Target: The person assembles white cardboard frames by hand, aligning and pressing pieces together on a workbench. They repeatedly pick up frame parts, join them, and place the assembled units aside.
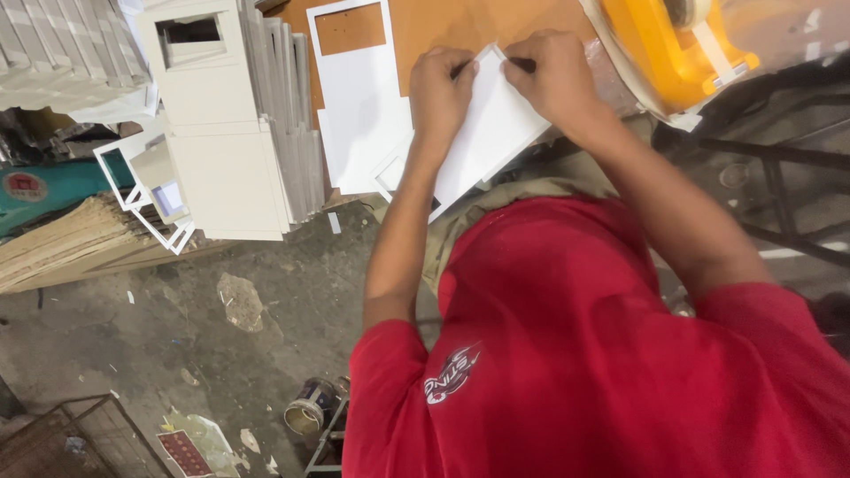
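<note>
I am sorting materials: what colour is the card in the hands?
White card, best seen in the head view.

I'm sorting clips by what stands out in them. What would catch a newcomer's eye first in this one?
Probably the red shirt that fills the lower right. Next, at the top centre, the left hand and right hand both press on a white card panel at the edge of a brown worktop. A stack of white cut-out panels stands at upper left, and a yellow tape dispenser sits at upper right.
</note>
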